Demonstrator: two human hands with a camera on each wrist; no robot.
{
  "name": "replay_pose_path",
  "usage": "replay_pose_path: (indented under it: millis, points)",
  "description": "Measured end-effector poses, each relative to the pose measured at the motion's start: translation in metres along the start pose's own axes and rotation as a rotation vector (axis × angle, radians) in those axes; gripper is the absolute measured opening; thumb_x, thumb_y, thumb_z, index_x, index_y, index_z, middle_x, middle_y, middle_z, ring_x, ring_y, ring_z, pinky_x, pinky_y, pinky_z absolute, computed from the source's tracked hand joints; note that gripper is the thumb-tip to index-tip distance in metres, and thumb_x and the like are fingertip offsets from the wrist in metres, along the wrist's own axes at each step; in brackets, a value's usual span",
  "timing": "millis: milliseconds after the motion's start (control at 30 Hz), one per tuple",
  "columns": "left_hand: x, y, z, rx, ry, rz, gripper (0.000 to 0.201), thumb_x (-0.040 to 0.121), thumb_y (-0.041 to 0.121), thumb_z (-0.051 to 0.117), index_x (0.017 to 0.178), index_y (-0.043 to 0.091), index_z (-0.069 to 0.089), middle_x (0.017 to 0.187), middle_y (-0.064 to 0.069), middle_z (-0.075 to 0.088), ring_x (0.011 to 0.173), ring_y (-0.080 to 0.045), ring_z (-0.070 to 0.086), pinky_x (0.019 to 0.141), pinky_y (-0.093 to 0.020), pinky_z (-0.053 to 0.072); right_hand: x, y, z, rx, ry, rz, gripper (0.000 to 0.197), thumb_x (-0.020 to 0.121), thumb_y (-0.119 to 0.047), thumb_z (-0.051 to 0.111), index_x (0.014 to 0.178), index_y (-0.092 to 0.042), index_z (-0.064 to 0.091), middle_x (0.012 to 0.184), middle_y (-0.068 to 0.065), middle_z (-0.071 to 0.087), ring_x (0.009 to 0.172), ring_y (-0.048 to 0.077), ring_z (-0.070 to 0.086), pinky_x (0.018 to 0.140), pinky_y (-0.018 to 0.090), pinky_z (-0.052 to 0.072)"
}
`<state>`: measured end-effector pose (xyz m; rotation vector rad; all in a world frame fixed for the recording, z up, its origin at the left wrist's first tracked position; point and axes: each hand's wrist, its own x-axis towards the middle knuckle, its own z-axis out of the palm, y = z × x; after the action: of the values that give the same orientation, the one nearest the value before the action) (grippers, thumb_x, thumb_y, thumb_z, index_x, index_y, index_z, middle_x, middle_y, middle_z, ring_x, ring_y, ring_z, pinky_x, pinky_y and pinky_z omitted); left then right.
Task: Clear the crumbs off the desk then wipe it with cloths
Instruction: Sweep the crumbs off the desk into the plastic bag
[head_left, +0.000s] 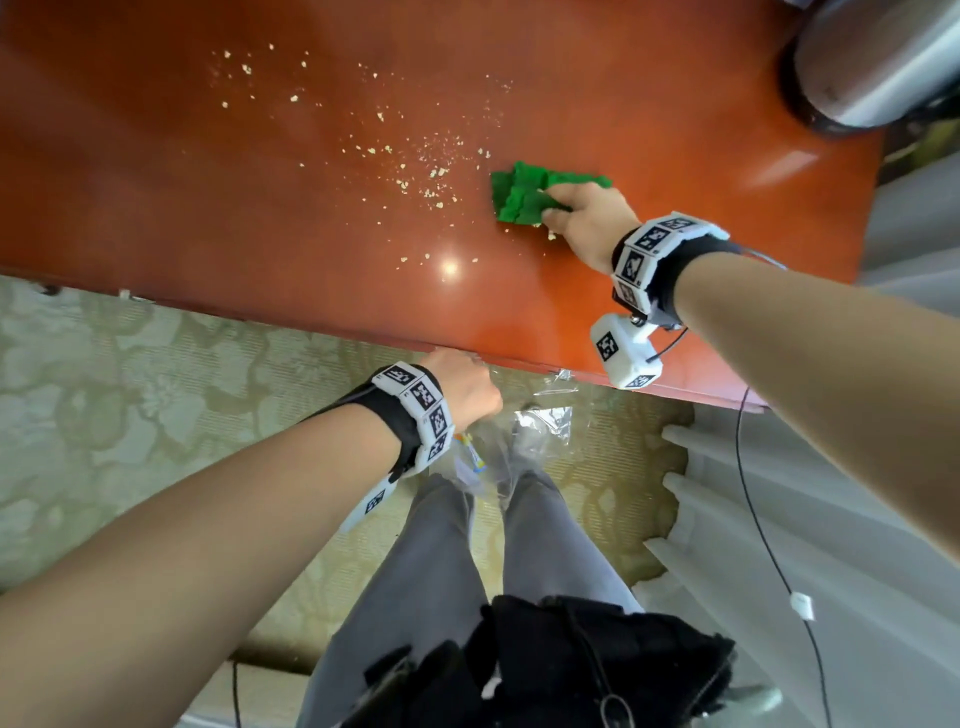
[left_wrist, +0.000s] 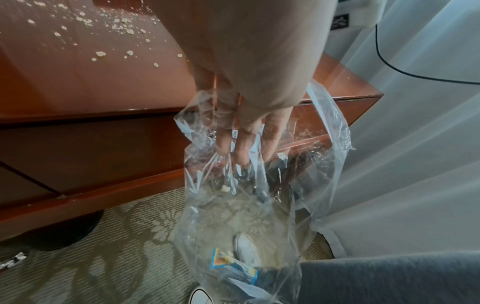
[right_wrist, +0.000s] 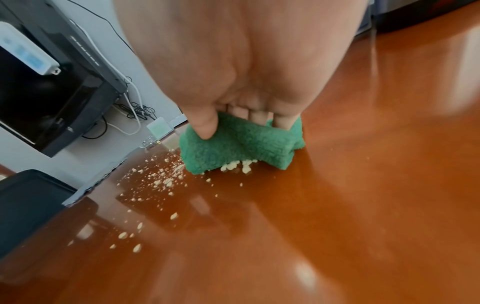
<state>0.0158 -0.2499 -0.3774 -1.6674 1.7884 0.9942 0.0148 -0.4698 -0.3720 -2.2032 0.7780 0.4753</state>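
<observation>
Both hands are busy: the right hand (head_left: 582, 218) has thumb and fingers curled round a bunched green cloth (head_left: 530, 195) pressed on the desk (head_left: 260, 234), and the left hand (head_left: 462, 389) grips the mouth of a clear plastic bag (left_wrist: 246, 185) just below the desk's near edge. To sweep well, I would keep the cloth flat and low, drag in long strokes toward the bag, and hold the bag's mouth tight against the edge so nothing falls to the carpet (head_left: 130, 389). Pale crumbs (head_left: 405, 156) lie scattered across the glossy reddish top, mostly beyond and left of the cloth, with a small clump gathered at its edge. A few crumbs and a wrapper (left_wrist: 231, 265) sit in the bag.
</observation>
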Motion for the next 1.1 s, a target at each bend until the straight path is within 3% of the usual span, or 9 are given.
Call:
replay_pose_path:
  millis: [400,533,600,633,700,867,933,1000,1100]
  points:
    - [-0.001,-0.003,0.008,0.041,0.029,-0.041,0.036,0.093,0.001,0.049,0.118,0.024,0.062,0.108,0.000,0.067,0.095,-0.023,0.063,0.077,-0.037,0.054,-0.069,0.002,0.043,0.008,-0.094,0.027,0.039,0.103,-0.024,0.046,0.141,-0.017,0.051,0.136,0.013,0.056,0.113,0.027,0.056,0.085,0.022,0.037]
    - [-0.002,-0.004,0.005,0.051,0.023,-0.042,0.039,0.095,0.001,0.047,0.124,0.025,0.059,0.113,-0.002,0.064,0.099,-0.024,0.061,0.074,-0.037,0.051,-0.081,0.001,0.049,0.012,-0.107,0.050,0.038,0.103,-0.025,0.046,0.139,-0.017,0.053,0.119,0.010,0.064,0.099,0.025,0.059,0.078,0.021,0.037]
    - [-0.003,-0.005,0.005,0.054,0.029,-0.041,0.040,0.096,0.002,0.047,0.126,0.025,0.058,0.114,-0.002,0.063,0.101,-0.025,0.061,0.075,-0.038,0.051,-0.090,0.000,0.050,0.014,-0.119,0.058,0.038,0.103,-0.024,0.045,0.140,-0.016,0.052,0.094,-0.001,0.063,0.072,0.013,0.056,0.066,0.020,0.039]
    - [-0.003,-0.005,0.005,0.057,0.030,-0.039,0.040,0.096,0.002,0.046,0.126,0.025,0.058,0.115,-0.002,0.063,0.102,-0.025,0.060,0.076,-0.037,0.051,-0.095,0.000,0.051,0.020,-0.131,0.065,0.039,0.103,-0.024,0.044,0.141,-0.016,0.051,0.092,-0.001,0.062,0.063,0.007,0.049,0.062,0.020,0.038]
    - [-0.003,-0.006,0.007,0.069,0.034,-0.032,0.040,0.097,0.001,0.046,0.127,0.025,0.058,0.115,-0.002,0.063,0.103,-0.024,0.060,0.076,-0.037,0.051,-0.104,0.000,0.054,0.030,-0.164,0.084,0.041,0.104,-0.024,0.044,0.144,-0.015,0.047,0.109,0.009,0.065,0.058,0.007,0.047,0.066,0.025,0.042]
    - [-0.002,-0.007,0.009,0.091,0.033,-0.013,0.041,0.097,0.000,0.045,0.127,0.025,0.057,0.111,-0.001,0.064,0.099,-0.023,0.060,0.079,-0.038,0.052,-0.120,0.005,0.065,0.021,-0.205,0.086,0.037,0.103,-0.025,0.045,0.136,-0.012,0.054,0.100,0.008,0.063,0.081,0.021,0.055,0.070,0.024,0.037]
    - [-0.002,-0.007,0.010,0.101,0.031,-0.009,0.042,0.096,0.000,0.045,0.127,0.025,0.057,0.109,-0.001,0.064,0.100,-0.024,0.060,0.079,-0.039,0.052,-0.123,0.005,0.065,0.024,-0.210,0.094,0.036,0.103,-0.025,0.045,0.134,-0.011,0.056,0.102,0.013,0.065,0.081,0.021,0.054,0.069,0.024,0.036]
    - [-0.002,-0.008,0.011,0.105,0.024,-0.009,0.042,0.094,-0.002,0.046,0.126,0.023,0.058,0.106,-0.002,0.065,0.098,-0.025,0.060,0.077,-0.038,0.052,-0.124,0.004,0.064,0.035,-0.219,0.107,0.039,0.103,-0.027,0.044,0.138,-0.012,0.053,0.109,0.015,0.065,0.082,0.021,0.054,0.069,0.025,0.037]
    - [-0.003,-0.007,0.011,0.108,0.017,-0.013,0.042,0.092,-0.003,0.047,0.123,0.023,0.059,0.102,-0.003,0.063,0.095,-0.026,0.059,0.073,-0.037,0.051,-0.123,0.003,0.063,0.017,-0.259,0.122,0.044,0.105,-0.029,0.042,0.146,-0.013,0.044,0.130,0.014,0.058,0.100,0.023,0.056,0.077,0.024,0.039]
